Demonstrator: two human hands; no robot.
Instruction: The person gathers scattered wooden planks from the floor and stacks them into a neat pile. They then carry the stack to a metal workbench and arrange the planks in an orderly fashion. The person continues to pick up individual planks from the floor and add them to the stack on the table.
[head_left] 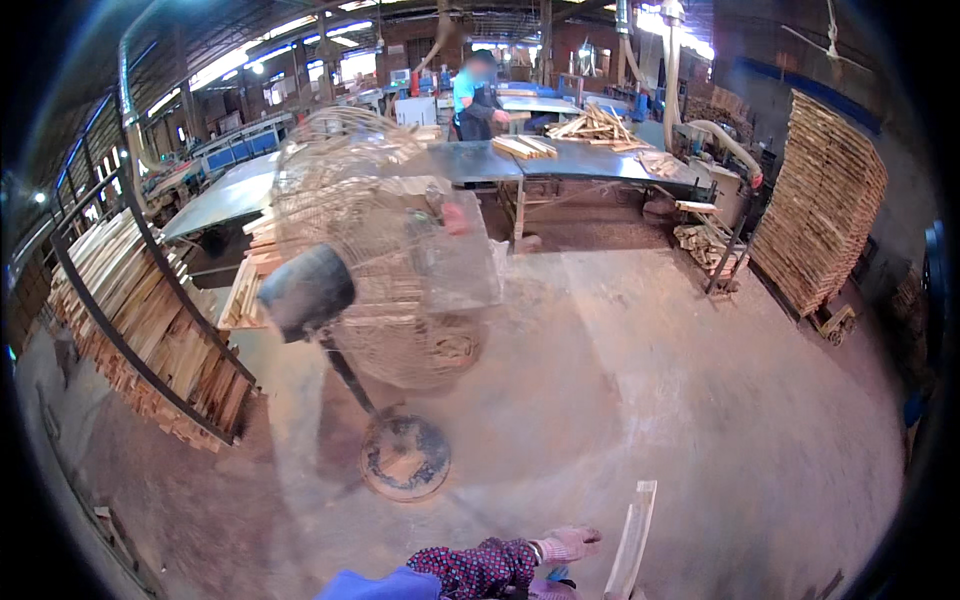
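Observation:
My left hand (pixel 568 543), in a pink glove below a dark sleeve with a dotted pattern, reaches to the right near the lower edge. Its fingers look stretched out, with nothing seen in them, though they are slightly blurred. Just right of the fingertips, apart from them, a pale wooden strip (pixel 632 540) stands up at a slant; its lower end is cut off by the picture edge. A purple patch (pixel 553 591) shows under the left hand, and I cannot make out what it is. My right hand is not recognisable in view.
A large caged pedestal fan (pixel 307 292) on a round base (pixel 405 458) stands ahead. Behind a black metal frame, boards (pixel 150 330) are piled at left. A tall stack of wood (pixel 820 205) is at right. A person (pixel 478 95) stands beyond the metal-topped table (pixel 590 163).

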